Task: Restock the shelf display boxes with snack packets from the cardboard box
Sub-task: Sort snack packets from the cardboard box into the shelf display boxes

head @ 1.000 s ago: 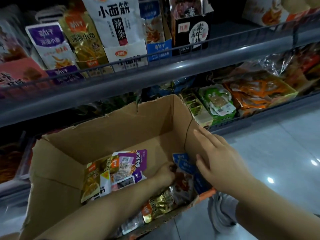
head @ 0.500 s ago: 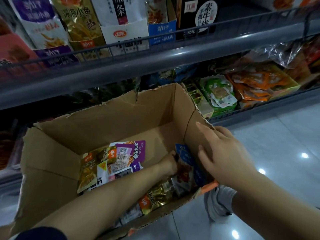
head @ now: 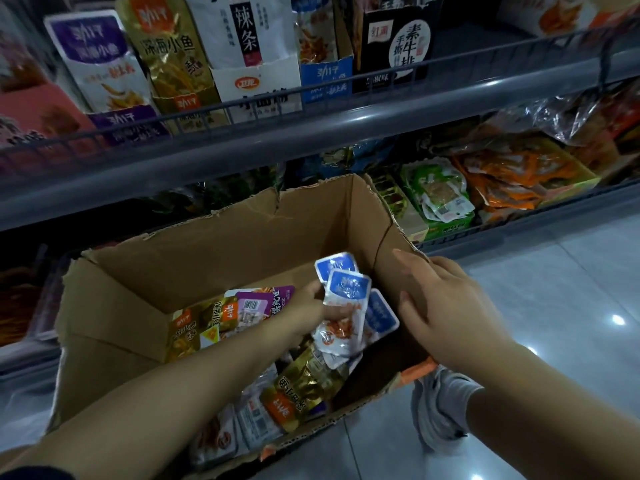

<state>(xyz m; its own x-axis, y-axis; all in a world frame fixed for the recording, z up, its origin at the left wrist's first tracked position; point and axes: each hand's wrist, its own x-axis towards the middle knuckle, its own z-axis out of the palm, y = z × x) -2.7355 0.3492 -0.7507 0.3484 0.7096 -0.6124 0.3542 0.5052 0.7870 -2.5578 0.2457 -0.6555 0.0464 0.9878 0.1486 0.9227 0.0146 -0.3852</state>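
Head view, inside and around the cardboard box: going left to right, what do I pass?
Gold packets → purple packet → left hand → blue-and-white packets it grips → right hand on the cardboard box wall.

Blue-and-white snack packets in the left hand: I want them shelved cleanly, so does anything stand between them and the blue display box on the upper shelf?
Yes. The grey wire rail runs across the front of the blue display box, so the blue-and-white snack packets gripped by the left hand must go over it.
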